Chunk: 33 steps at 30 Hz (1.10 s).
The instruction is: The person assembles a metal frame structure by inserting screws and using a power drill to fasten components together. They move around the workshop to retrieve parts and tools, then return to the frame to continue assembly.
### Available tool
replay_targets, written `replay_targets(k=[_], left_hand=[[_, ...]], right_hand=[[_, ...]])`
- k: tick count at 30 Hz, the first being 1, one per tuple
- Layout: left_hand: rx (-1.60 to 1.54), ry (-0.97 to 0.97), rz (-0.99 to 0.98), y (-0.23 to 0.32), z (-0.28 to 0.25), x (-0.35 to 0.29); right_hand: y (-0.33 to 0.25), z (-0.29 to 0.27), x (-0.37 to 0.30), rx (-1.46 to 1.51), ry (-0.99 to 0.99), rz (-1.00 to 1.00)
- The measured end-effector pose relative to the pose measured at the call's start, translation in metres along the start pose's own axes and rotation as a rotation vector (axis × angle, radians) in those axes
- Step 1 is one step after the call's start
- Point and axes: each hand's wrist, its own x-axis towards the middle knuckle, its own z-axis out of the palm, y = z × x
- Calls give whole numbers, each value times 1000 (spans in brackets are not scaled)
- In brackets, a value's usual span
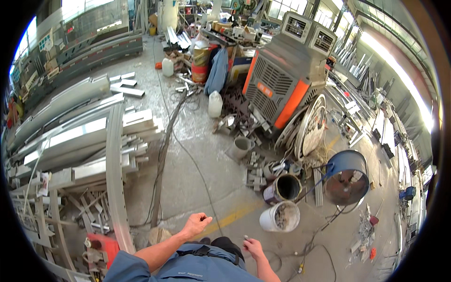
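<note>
My left hand (196, 224) is held out in front of my waist with its fingers curled closed. Whether anything is inside it is hidden. Lower and to the right, my right hand (254, 248) is also closed. A small greyish object (246, 238) shows at its fingertips, too small to name. Neither hand touches anything around it. Nearest to the right hand on the floor is a white bucket (270, 219) with something grey inside. A dark bucket (268, 193) stands just behind it.
Stacked metal profiles (70, 141) fill the left side, with one long beam (115, 174) along their edge. A large grey and orange air cooler (277, 80) stands ahead. A drum fan (347, 178) is on the right. Cables (190, 157) cross the floor; metal scrap (364, 232) lies at right.
</note>
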Motion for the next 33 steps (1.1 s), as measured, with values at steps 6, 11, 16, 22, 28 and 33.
replay_targets(k=[6, 11, 16, 22, 28, 33], left_hand=[[65, 98, -34, 13, -26, 180], [231, 424, -334, -76, -71, 268], [234, 654, -791, -142, -90, 264], [-22, 705, -947, -153, -104, 329], [-46, 592, -915, -140, -148, 500], [-115, 736, -840, -72, -262, 651]], right_hand=[[70, -88, 129, 382, 307, 398], [-5, -125, 288, -801, -125, -239], [-244, -139, 515, -996, -183, -435], [-607, -106, 701, -508, 102, -670], [-745, -43, 804, -422, -32, -529], [-791, 19, 833, -540, -180, -29]])
